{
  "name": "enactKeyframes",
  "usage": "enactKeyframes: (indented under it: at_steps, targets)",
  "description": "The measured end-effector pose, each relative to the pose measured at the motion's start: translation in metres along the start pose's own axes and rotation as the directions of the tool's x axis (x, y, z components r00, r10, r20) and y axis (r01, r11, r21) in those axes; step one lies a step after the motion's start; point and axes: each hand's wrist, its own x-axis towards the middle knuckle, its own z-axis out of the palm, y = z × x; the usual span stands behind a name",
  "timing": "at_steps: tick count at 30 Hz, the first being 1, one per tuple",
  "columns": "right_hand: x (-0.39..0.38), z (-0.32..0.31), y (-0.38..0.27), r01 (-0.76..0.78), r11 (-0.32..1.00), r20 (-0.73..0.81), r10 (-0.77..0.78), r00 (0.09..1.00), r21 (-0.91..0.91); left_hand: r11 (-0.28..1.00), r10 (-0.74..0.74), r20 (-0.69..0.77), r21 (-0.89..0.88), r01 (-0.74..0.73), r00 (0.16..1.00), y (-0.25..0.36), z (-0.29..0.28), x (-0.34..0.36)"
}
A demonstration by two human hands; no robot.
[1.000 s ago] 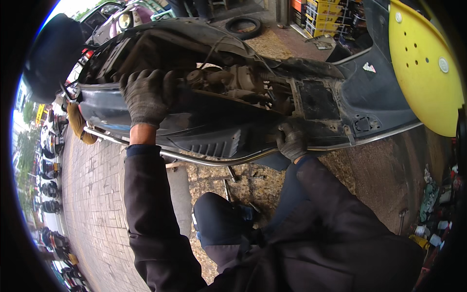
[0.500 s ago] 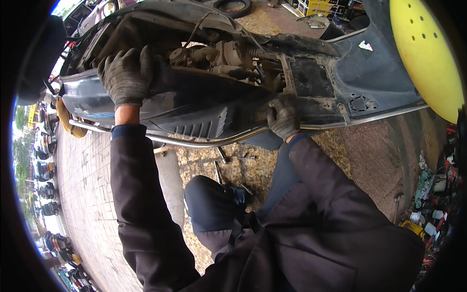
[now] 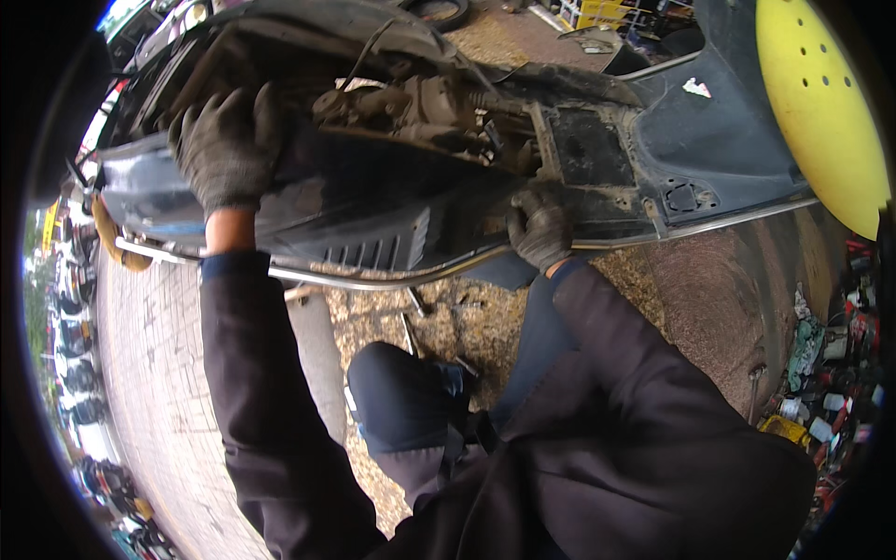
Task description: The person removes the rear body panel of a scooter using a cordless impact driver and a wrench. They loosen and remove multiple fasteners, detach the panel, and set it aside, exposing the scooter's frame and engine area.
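Observation:
A scooter stands across the view with its seat off, showing a dirty brown engine inside the frame. Along its near side runs a dark, glossy side panel with slanted vents. My left hand, in a grey knit glove, is hooked over the upper edge of this panel toward its left end; its fingertips curl inward, partly hidden. My right hand, gloved alike, is closed round the panel's narrow right end, beside the footboard. A chrome rail passes below both hands.
Several metal tools lie on the ground by my knee. A yellow perforated panel rises at the right. Loose parts and bottles crowd the lower right. A tyre lies beyond the scooter. Parked motorbikes line the far left.
My left hand and the left end of the side panel have shifted a little left in the picture, along with a slight shift of the whole view. Both hands keep their hold.

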Motion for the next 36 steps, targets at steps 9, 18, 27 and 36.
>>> enactKeyframes:
  at_steps: [9,18,27,36]
  targets:
    - [0.003,-0.004,-0.001,0.038,0.999,-0.037,-0.038,0.999,0.012,0.965,0.256,-0.102,0.079,-0.249,0.961,-0.010,0.015,0.000]
    - [0.005,-0.005,0.004,0.029,0.999,-0.019,-0.029,0.999,0.036,0.857,0.505,-0.094,0.171,-0.486,0.858,-0.013,0.013,0.004]
    - [0.043,-0.009,0.012,-0.147,0.962,0.098,0.128,0.987,0.230,0.848,0.529,-0.131,0.121,-0.516,0.838,-0.021,0.017,0.001]
    - [0.136,0.020,0.041,-0.003,0.943,0.668,0.238,0.705,-0.333,0.829,0.556,-0.104,0.146,-0.540,0.825,-0.029,0.021,0.000]
